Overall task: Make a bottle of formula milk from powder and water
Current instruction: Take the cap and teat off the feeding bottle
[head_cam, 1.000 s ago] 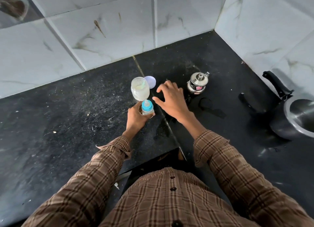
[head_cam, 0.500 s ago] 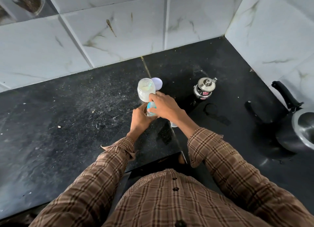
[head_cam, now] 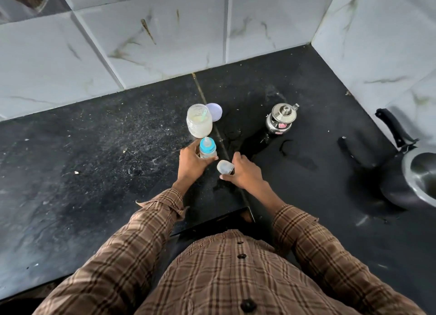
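Right fingers (head_cam: 228, 176): curled around the clear cap (head_cam: 225, 166), which is held just right of the bottle and low over the desk (head_cam: 82, 173).
Left fingers (head_cam: 208, 159): wrapped around the lower body of the feeding bottle (head_cam: 208, 147), which is kept upright on the desk.
Change: half a second ago the right hand (head_cam: 244, 173) was closed over the bottle's top; the cap has since been lifted off, and the teat and blue collar are now exposed.
Meaning: the bottle is judged to be one step nearer opening; the collar is yet to be unscrewed before powder and water can go in.
Powder jar (head_cam: 199, 123): open, scoop inside, just behind the bottle; its lid (head_cam: 215, 110) is laid beside it.
Kettle (head_cam: 282, 118): closed, well to the right.
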